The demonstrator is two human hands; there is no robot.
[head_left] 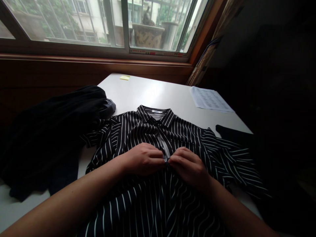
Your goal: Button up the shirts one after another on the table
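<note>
A black shirt with white stripes [138,135] lies front side up, its collar pointing toward the window and its short sleeves spread to both sides. My left hand [145,159] is closed on the left edge of the front opening, about mid-chest. Opposite it, my right hand [189,163] pinches the other front edge, and the fingertips of both hands nearly meet. Between the collar and my hands the front gapes slightly, showing the pale inside. Any button at my fingertips is too small and dark to make out.
The shirt rests on a white table [158,89]. Dark clothes [54,131] are heaped at the left. Printed sheets [211,99] lie at the right edge, a yellow sticky note [124,77] at the far edge. A dark item [229,131] sits beyond the right sleeve. Behind is a window [98,26].
</note>
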